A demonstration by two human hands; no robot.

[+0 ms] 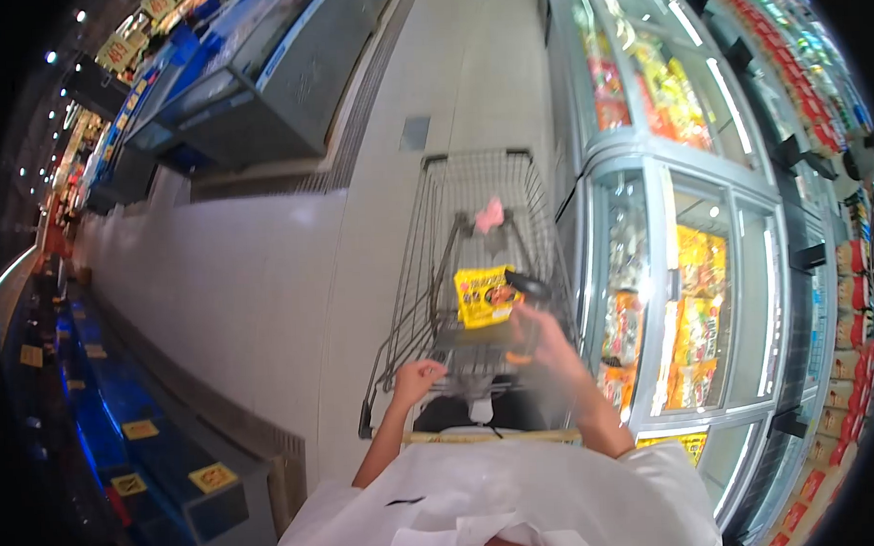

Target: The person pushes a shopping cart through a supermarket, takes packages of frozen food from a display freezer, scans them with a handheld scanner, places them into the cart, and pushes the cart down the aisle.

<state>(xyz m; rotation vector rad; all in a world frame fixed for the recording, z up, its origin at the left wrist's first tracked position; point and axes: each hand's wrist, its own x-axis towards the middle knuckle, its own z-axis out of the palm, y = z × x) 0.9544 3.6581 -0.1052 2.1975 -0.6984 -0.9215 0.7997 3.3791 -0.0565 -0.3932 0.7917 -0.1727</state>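
Note:
A wire shopping cart (420, 245) stands in front of me. Inside it lies a yellow printed food packet (484, 297), with a small pink item (490, 215) farther forward. My right hand (547, 338), blurred, is closed at the packet's right, around a dark rounded object (528, 287) whose kind I cannot make out. An orange strip shows below its fingers. My left hand (420, 379) is over the cart's near left side with its fingers curled together; whether anything is between them is hidden.
Glass-door freezers (712, 292) with bagged goods line the right, close beside the cart. A large grey chest freezer (249, 116) stands ahead on the left. Blue-lit shelving (146, 476) with yellow price tags runs along the near left. Tiled floor (264, 269) lies between.

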